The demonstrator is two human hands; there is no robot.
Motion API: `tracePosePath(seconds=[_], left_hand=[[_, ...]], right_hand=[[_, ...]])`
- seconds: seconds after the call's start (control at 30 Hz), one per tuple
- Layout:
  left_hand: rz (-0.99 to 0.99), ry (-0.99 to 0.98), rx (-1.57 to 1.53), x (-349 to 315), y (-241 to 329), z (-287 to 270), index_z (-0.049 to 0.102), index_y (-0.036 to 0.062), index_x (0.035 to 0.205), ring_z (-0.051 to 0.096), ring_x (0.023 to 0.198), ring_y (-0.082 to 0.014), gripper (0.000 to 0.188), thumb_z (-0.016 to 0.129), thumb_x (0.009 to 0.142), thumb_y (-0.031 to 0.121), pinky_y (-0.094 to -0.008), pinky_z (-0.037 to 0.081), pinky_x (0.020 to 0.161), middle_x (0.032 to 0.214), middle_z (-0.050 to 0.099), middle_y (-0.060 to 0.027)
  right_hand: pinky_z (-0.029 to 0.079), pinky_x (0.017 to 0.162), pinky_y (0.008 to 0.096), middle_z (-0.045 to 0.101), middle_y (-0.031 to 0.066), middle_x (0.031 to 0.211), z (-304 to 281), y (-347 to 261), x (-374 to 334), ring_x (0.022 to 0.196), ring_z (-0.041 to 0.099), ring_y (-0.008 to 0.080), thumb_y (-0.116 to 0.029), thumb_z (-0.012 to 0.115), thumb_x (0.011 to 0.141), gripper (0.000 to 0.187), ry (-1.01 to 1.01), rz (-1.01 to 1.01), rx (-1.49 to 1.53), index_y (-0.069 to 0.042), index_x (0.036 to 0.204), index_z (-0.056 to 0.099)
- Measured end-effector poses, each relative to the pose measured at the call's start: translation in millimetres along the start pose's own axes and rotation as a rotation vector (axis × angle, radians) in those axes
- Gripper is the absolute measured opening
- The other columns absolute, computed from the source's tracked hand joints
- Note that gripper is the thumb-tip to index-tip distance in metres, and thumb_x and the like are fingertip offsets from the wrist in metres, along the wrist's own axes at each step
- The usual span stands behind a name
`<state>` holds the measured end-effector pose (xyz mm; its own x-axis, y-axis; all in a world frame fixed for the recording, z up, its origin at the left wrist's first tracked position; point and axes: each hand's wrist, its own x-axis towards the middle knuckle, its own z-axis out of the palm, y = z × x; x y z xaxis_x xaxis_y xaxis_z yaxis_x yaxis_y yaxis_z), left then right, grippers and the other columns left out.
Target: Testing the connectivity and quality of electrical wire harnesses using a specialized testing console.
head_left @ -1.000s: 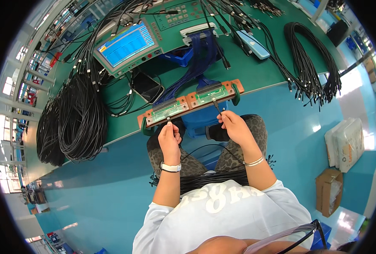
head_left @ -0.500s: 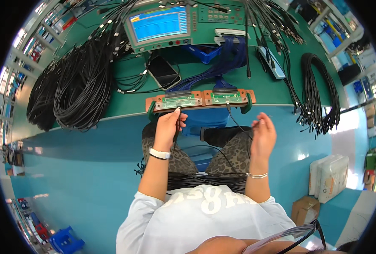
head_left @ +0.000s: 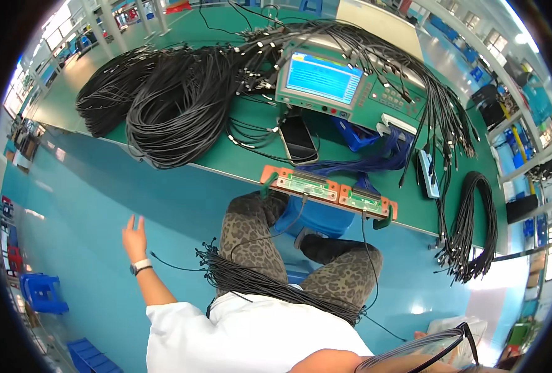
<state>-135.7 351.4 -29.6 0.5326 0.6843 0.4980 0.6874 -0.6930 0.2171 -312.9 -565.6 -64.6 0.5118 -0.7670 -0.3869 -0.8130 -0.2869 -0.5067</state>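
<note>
My left hand [head_left: 135,240] is held out over the floor at the left, its fingers stretched and apart with nothing in them. Of my right hand nothing shows. Across my lap lies a bundle of black cables [head_left: 260,283], and one cable end sticks out from it toward my left wrist. On the table's front edge sits an orange test fixture [head_left: 338,192] with two green circuit boards. One black cable [head_left: 301,210] runs from its left board down to my lap. A second cable [head_left: 366,239] hangs from the right board.
Big coils of black cable [head_left: 176,118] lie on the table's left. Behind the fixture stand a tester with a lit screen [head_left: 323,79], a phone [head_left: 299,139] and a blue bin [head_left: 355,135]. Another cable bundle [head_left: 471,224] hangs over the right edge. A blue stool [head_left: 43,292] stands left.
My left hand has left the fixture and swung out to the left. My right hand has gone out of view. The view has turned, shifting the table scene to the right.
</note>
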Motion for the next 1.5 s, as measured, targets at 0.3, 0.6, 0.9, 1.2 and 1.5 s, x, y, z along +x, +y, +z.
tracePosePath(seconds=[0.3, 0.6, 0.9, 1.2, 1.5], left_hand=[[-0.223, -0.309, -0.952, 96.6, 161.7, -35.0, 0.055, 0.0005, 0.060, 0.045, 0.046, -0.0114, 0.054, 0.045, 0.085, 0.047, -0.0263, 0.034, 0.045, 0.052, 0.052, -0.0053], [-0.267, -0.312, -0.969, 55.9, 164.5, -46.1, 0.039, 0.0035, 0.045, 0.034, 0.042, -0.0131, 0.059, 0.039, 0.090, 0.040, -0.0296, 0.028, 0.044, 0.043, 0.038, -0.0031], [-0.335, -0.397, -1.454, 38.3, 171.4, -40.8, 0.036, 0.0104, 0.050, 0.030, 0.040, -0.0079, 0.051, 0.036, 0.093, 0.038, -0.0240, 0.020, 0.039, 0.044, 0.033, 0.0022], [-0.263, -0.493, -1.481, -101.8, 200.4, -126.5, 0.035, 0.0081, 0.051, 0.037, 0.041, -0.0103, 0.048, 0.032, 0.094, 0.030, -0.0244, 0.026, 0.039, 0.045, 0.039, -0.0007], [0.190, -0.296, -2.059, -103.7, 171.6, -149.4, 0.057, 0.0076, 0.089, 0.054, 0.062, -0.0241, 0.018, 0.051, 0.085, 0.025, -0.0345, 0.044, 0.058, 0.070, 0.058, -0.0093]], right_hand=[[0.040, 0.048, 0.0246, 0.058, 0.0037, 0.075, 32.6, -196.4, -77.4, 0.062, 0.053, 0.0100, -0.031, 0.052, 0.084, 0.029, 0.146, -0.320, 0.124, -0.007, 0.100, 0.057], [0.046, 0.070, 0.0264, 0.062, 0.0091, 0.087, 143.3, -326.5, -261.3, 0.080, 0.058, 0.0143, -0.016, 0.054, 0.085, 0.023, -1.074, -0.682, 0.544, 0.003, 0.096, 0.058], [0.046, 0.076, 0.0261, 0.061, 0.0079, 0.092, 176.4, -361.1, -298.8, 0.084, 0.057, 0.0140, -0.015, 0.049, 0.088, 0.025, -1.514, -0.863, 0.333, 0.004, 0.105, 0.055], [0.042, 0.086, 0.0283, 0.058, 0.0118, 0.102, 278.2, -430.3, -336.8, 0.096, 0.054, 0.0175, -0.027, 0.037, 0.093, 0.039, -1.693, -0.543, 0.576, 0.005, 0.113, 0.049], [0.041, 0.088, 0.0314, 0.058, 0.0161, 0.101, 205.8, -457.1, -307.5, 0.102, 0.052, 0.0217, -0.022, 0.038, 0.092, 0.035, -1.737, -0.944, 1.170, 0.006, 0.108, 0.050]])
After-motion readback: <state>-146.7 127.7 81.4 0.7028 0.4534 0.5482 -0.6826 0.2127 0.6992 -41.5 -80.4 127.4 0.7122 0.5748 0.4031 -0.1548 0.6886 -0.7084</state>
